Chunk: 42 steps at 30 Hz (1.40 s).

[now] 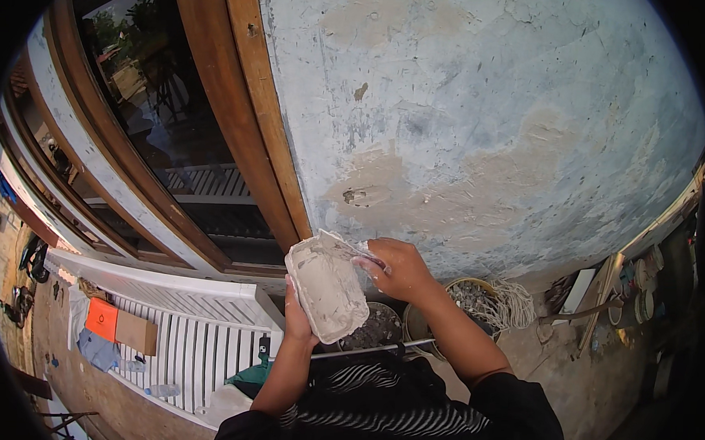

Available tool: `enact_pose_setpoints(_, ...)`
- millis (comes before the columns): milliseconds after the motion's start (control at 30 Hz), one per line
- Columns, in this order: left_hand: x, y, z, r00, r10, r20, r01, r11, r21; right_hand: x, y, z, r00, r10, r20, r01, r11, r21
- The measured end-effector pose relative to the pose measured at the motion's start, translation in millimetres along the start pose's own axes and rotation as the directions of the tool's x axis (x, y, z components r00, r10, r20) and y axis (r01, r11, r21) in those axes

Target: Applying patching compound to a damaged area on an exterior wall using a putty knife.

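Observation:
My left hand (pixel 297 318) grips a small rectangular tub (pixel 348 330) from its left side. Pale beige putty (pixel 327 286) coats the inside of the tub and smears its rim. The fingers of my right hand (pixel 399 271) are wrapped round a putty-smeared scraper (pixel 342 243), which lies at the tub's upper edge; its handle is mostly hidden by the hand. White smears show on the right fingers. Just beyond both hands rises a worn pale blue wall (pixel 452 91) with beige patches (pixel 512 176) and a small dark hole (pixel 355 196).
A wooden window frame (pixel 240 97) with dark glass borders the wall on the left. Below it stands a white slatted bench (pixel 205 355) holding an orange box (pixel 102 319), a cardboard box (pixel 136 334) and bottles. At the right are filled pots, pale rope (pixel 514 306) and leaning boards (pixel 601 298).

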<state>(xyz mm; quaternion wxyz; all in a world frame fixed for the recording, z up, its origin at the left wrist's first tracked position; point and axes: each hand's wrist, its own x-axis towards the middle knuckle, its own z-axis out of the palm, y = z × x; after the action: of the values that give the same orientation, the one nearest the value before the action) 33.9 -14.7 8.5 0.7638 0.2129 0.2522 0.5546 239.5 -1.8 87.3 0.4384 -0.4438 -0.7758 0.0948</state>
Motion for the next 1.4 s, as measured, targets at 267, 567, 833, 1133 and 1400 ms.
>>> enact_pose_setpoints(267,1,8,4,1.0,0.015,0.0,-0.015,0.999,0.042,-5,-3,-9,0.973,-0.124,0.194,0.111,0.991,0.076)
enact_pose_setpoints(567,-1,9,11,1.0,0.015,-0.014,-0.014,0.999,0.046,11,-5,-32,0.988,0.059,0.141,-0.053,0.998,-0.043)
enact_pose_setpoints(833,-8,12,13,0.999,-0.018,0.03,0.019,1.0,-0.025,30,-16,-41,0.952,0.059,0.301,-0.038,0.996,-0.075)
enact_pose_setpoints(1133,-11,5,2,0.994,-0.027,0.105,0.032,0.999,-0.042,67,-24,-46,0.952,-0.059,0.3,0.109,0.982,-0.153)
enact_pose_setpoints(1400,-9,-2,-14,0.996,-0.041,0.076,0.041,0.999,0.005,70,-3,-33,0.949,-0.093,0.302,0.106,0.994,-0.028)
